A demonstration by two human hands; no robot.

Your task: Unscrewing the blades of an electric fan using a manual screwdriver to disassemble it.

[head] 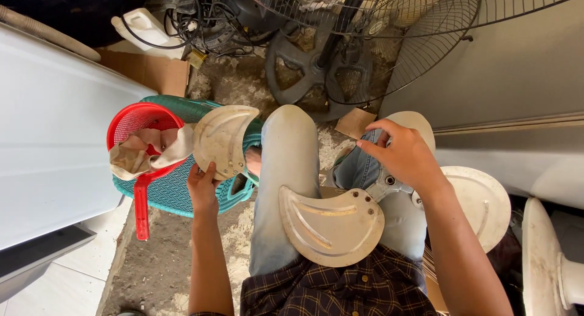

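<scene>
From the head view, the left hand (204,185) is closed on the lower edge of a loose fan blade (222,138), held upright over a teal basket (176,191) on the floor – beside it a red strainer (141,130) with a cloth (146,150) in it. The right hand (404,155), fingers curled, grips the hub (386,183) of a blade set (333,225) resting across the person's knees, with a fan grille (389,42) standing beyond.

A flat brown cardboard sheet (149,69) lies at upper left, a white plastic jug (145,27) just behind it.
</scene>
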